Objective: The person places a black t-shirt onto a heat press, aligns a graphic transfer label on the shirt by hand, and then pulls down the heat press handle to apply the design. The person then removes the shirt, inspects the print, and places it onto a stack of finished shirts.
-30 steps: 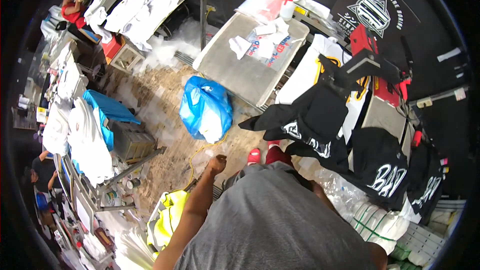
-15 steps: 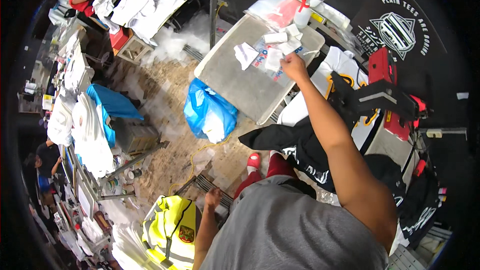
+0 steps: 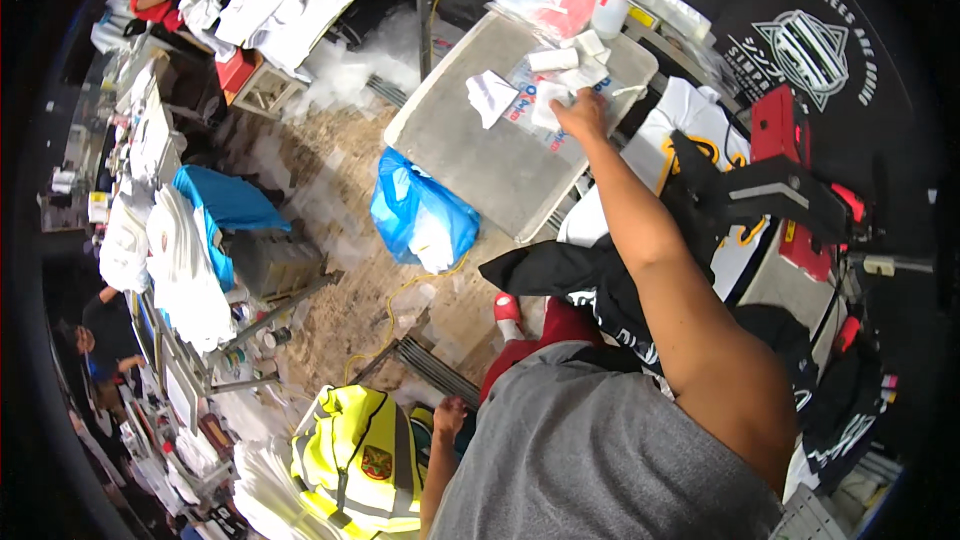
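My right hand reaches out over the grey table. Its thumb and fingers are spread apart, with the thumb at the edge of a small white sheet. Just beyond the hand lie a white roll-like piece and several more white pieces, on a clear sheet with red and blue print. A separate white folded piece lies to their left. My left hand hangs low by my side, fingers curled in with nothing visible in them. Close to it is a yellow high-visibility jacket with grey bands.
A blue plastic bag sits on the floor below the table. To the right stands a red and black press machine, with black printed garments below. A spray bottle stands at the back. Other people work far left.
My right hand has shifted slightly toward the body of the white pile, and its thumb and fingers have spread. The left hand stays low, and the whole view has turned a little.
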`<move>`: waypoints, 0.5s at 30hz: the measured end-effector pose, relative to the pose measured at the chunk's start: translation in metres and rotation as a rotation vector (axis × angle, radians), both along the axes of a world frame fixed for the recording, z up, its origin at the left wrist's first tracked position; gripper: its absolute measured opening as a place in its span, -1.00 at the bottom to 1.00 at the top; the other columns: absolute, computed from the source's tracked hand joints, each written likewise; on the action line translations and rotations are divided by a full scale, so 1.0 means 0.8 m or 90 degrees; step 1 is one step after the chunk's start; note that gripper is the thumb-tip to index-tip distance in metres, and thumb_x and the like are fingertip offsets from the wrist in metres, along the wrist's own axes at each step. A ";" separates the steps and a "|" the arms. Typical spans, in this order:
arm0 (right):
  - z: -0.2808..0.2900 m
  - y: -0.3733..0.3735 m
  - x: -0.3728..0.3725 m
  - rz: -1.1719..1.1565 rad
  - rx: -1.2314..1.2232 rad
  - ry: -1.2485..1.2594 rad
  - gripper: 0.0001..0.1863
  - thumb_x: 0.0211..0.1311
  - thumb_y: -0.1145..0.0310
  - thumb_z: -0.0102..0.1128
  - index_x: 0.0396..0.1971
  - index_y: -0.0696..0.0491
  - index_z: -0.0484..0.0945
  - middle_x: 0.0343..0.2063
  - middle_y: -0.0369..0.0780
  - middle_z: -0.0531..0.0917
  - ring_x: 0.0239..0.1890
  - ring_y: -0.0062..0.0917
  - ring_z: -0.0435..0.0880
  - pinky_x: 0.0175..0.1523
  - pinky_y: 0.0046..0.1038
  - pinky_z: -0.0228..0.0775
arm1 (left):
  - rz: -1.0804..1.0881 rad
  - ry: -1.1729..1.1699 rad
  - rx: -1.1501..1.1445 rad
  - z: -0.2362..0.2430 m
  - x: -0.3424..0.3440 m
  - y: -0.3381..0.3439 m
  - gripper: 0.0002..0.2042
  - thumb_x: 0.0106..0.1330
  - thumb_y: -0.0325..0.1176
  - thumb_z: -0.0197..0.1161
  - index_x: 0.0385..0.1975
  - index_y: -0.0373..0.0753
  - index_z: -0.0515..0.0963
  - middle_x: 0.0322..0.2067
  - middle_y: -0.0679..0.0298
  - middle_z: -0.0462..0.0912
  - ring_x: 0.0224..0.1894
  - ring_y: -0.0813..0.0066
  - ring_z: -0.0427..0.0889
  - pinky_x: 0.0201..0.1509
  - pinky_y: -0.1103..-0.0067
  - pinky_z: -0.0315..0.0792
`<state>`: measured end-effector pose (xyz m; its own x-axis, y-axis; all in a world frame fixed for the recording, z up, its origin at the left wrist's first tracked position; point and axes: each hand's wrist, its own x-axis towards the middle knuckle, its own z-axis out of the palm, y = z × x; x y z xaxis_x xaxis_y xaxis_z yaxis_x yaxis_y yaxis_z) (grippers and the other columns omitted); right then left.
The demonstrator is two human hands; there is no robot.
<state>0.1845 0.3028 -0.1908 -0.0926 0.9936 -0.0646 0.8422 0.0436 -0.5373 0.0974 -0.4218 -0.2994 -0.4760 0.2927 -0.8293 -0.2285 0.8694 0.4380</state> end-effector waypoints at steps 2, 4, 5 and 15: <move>0.020 -0.011 0.031 -0.018 -0.029 0.117 -0.25 0.07 -0.02 0.39 0.09 0.24 0.41 0.08 0.03 0.54 0.17 -0.18 0.51 0.25 -0.28 0.36 | -0.007 -0.009 -0.008 0.017 -0.011 0.028 -0.73 0.41 -0.28 0.14 -0.11 -0.37 0.56 -0.29 0.16 0.70 -0.31 0.43 0.69 -0.28 0.52 0.62; 0.057 -0.035 0.086 -0.047 0.101 0.208 -0.28 0.07 -0.06 0.41 0.05 0.21 0.47 -0.10 -0.02 0.64 -0.04 -0.23 0.64 0.10 -0.29 0.45 | -0.029 -0.020 -0.010 0.019 -0.021 0.053 -0.73 0.41 -0.27 0.16 -0.10 -0.37 0.55 -0.27 0.15 0.70 -0.30 0.42 0.70 -0.28 0.51 0.62; 0.077 -0.049 0.116 -0.070 0.135 0.194 -0.34 0.09 -0.03 0.41 0.04 0.14 0.49 -0.14 -0.09 0.66 -0.15 -0.31 0.67 -0.01 -0.32 0.50 | -0.048 -0.023 0.036 0.000 -0.032 0.050 -0.73 0.41 -0.28 0.18 -0.07 -0.36 0.54 -0.25 0.15 0.69 -0.29 0.40 0.69 -0.29 0.50 0.63; 0.146 -0.291 0.402 -0.368 0.243 0.319 -0.69 0.13 0.39 0.40 -0.11 0.07 0.60 -0.30 -0.22 0.69 -0.30 -0.52 0.63 -0.12 -0.49 0.52 | -0.342 -0.156 0.163 -0.132 -0.187 0.148 -0.72 0.35 -0.46 0.22 0.03 -0.28 0.46 -0.27 0.21 0.65 -0.39 0.34 0.63 -0.48 0.44 0.50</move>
